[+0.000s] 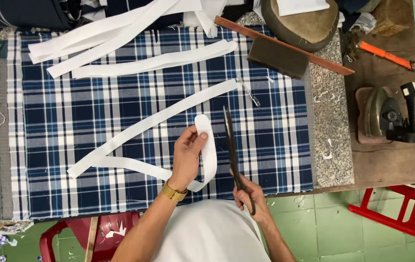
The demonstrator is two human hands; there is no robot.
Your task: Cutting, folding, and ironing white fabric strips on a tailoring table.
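Blue-white plaid cloth [71,145] covers the granite table [331,145], centre frame. Loose white strips [120,29] lie upper left. Dark brush block [277,58] on a wooden ruler [328,62], upper centre. Electric iron [387,116] far right; red plastic stool [406,213] lower right, over green floor tiles [324,228].

body: person seen from above | torso: plain white top, no print visible | arms: bare to the elbows, no sleeves in view | left hand [188,154]: gold metal link watch band at wrist | right hand [250,194]: bare, no rings or band visible
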